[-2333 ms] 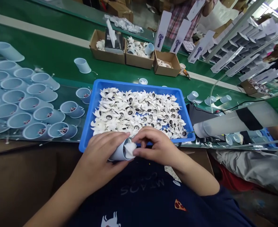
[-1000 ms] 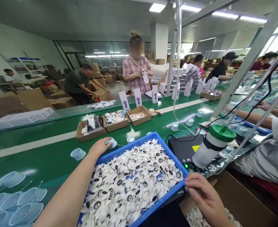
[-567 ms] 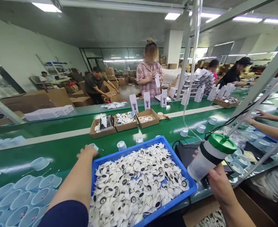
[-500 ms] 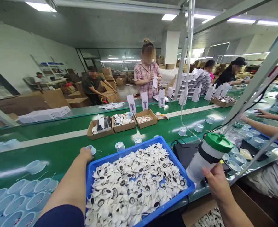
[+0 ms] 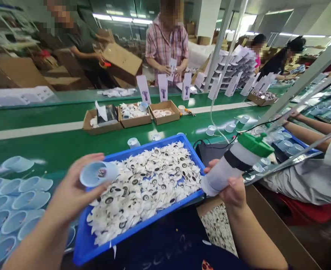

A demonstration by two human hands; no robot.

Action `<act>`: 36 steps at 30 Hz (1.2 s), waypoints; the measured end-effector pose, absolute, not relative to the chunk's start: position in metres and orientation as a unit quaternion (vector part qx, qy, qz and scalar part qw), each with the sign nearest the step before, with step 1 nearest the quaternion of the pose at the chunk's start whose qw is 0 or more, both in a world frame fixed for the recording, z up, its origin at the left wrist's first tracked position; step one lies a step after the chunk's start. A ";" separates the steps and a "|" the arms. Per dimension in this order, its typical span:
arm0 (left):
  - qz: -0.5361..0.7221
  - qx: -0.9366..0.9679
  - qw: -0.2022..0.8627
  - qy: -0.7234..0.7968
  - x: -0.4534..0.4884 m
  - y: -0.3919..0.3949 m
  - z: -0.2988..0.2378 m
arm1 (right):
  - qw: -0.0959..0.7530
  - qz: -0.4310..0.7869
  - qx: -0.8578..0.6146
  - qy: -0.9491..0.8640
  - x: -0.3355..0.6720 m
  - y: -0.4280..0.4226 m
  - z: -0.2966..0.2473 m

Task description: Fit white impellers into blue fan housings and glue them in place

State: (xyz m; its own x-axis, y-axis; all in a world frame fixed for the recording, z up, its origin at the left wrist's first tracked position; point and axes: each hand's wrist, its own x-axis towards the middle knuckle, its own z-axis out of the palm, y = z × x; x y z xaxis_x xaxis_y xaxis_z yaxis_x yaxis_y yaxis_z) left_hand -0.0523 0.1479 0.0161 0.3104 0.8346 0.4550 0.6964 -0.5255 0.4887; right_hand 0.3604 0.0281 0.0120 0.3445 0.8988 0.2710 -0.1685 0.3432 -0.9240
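Note:
My left hand (image 5: 78,183) is closed around a light-blue plastic cup-shaped housing (image 5: 94,174), its open mouth turned toward me with a small metallic part inside. It is held over the left side of a blue tray (image 5: 82,240), which is full of white fan blades (image 5: 145,187) with dark round hubs. In my right hand (image 5: 234,189) is a translucent cylinder with a green cap (image 5: 227,165) and a black band. The cylinder leans, cap up and to the right, beside the tray's right end; a thin tube seems to run near its cap.
Several blue housings (image 5: 30,200) stand at the left, and more lie along the green conveyor (image 5: 112,142). Cardboard boxes of parts (image 5: 165,119) sit across it. Below right is a carton of blades (image 5: 218,228). A slanted metal post (image 5: 292,97) rises at right; co-workers stand around.
My left hand has brought the blue housing from the conveyor back toward me, over the tray. My right hand has moved the cylinder left and tilted it more. The view has tipped down.

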 end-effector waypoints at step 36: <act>0.325 0.660 0.210 0.644 0.013 0.030 -0.010 | 0.694 0.395 -0.421 -0.430 0.327 0.030 0.036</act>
